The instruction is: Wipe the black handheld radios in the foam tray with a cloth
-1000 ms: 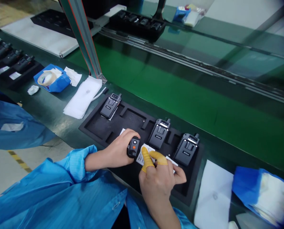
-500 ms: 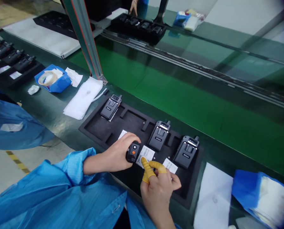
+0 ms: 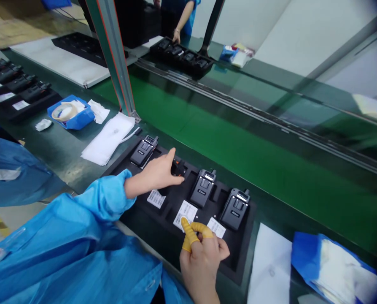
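Observation:
A black foam tray (image 3: 235, 264) lies before me, holding grey two-way radios marked Riton: a left one (image 3: 143, 152), a middle one (image 3: 203, 189) and a right one (image 3: 235, 210). My left hand (image 3: 157, 172) has thumb and forefinger spread around another radio (image 3: 179, 168) in the tray, mostly hidden by the hand. White printed labels (image 3: 157, 198) lie along the near side. At the middle label (image 3: 186, 211) is my right hand (image 3: 201, 253), yellow finger cots on its curled fingers, one tip over the label's edge. Whatever these closed fingers hold is hidden.
A paper stack (image 3: 108, 139) and a blue box with tape (image 3: 71, 113) stand left; white paper (image 3: 269, 266) and a blue packet (image 3: 311, 257) lie right. A post (image 3: 117, 63) rises behind. Across the green surface, a co-worker's hand (image 3: 176, 36) touches another radio tray (image 3: 182, 61).
My left hand has moved away from me with the radio, now down in the tray, and its fingers have spread. My right hand stays near the middle label. The co-worker's arm has come into view.

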`<state>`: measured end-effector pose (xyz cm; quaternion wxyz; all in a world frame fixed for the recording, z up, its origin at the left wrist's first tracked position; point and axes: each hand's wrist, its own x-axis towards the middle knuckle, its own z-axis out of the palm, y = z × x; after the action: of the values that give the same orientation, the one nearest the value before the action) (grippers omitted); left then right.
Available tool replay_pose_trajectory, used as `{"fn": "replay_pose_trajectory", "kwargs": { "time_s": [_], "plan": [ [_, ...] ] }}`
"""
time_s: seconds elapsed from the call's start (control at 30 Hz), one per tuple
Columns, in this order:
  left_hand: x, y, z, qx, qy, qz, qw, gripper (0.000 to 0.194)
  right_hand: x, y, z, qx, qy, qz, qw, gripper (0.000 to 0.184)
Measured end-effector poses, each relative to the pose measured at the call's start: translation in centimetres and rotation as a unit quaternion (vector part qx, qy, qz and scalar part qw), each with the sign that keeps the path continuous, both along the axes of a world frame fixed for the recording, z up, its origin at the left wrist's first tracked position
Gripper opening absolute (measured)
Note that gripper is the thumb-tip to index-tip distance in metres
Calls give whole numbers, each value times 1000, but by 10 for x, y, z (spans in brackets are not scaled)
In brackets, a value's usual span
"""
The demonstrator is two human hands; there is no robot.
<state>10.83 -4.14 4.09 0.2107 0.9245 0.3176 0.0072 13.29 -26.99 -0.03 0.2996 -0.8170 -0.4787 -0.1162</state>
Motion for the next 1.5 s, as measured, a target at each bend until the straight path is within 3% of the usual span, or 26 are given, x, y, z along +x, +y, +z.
{"fn": "replay_pose_trajectory", "kwargs": {
  "time_s": [0.1,0.23,0.37,0.47,0.57,0.73,0.83,0.9,0.97,1.03,1.2,1.5],
  "plan": [
    [26,17,-2,61,45,33,997,100,0,-3,-1,-17,-17,12,1000,21],
    [40,21,-10,89,54,33,994,89,0,-7,-4,-14,-24,13,1000,21],
    [23,27,-10,128,31,29,991,76,0,-10,-6,-7,-22,3,1000,26],
    [3,43,-11,170,18,96,981,77,1,-9,-7,-4,-22,-1,1000,22],
    [-11,62,-17,152,40,163,974,80,0,-4,-6,6,-21,4,1000,25],
    [-25,78,-17,112,18,155,981,80,3,2,-5,26,-44,17,999,26],
    [-40,62,-4,105,-33,133,985,80,10,3,-2,41,-73,29,996,25],
    [-53,39,6,91,-121,87,985,76,15,6,2,56,-78,31,995,26],
    [-64,13,14,40,-208,11,977,66,17,14,10,72,-65,22,995,28],
    [-72,-10,16,-34,-236,-42,970,61,17,24,18,88,-58,19,994,28],
    [-80,-39,2,-162,-218,-81,959,65,11,47,33,106,-75,50,990,26],
    [-85,-45,-25,-171,-215,-113,955,63,1,61,17,85,-139,86,983,30]
  ]
}}
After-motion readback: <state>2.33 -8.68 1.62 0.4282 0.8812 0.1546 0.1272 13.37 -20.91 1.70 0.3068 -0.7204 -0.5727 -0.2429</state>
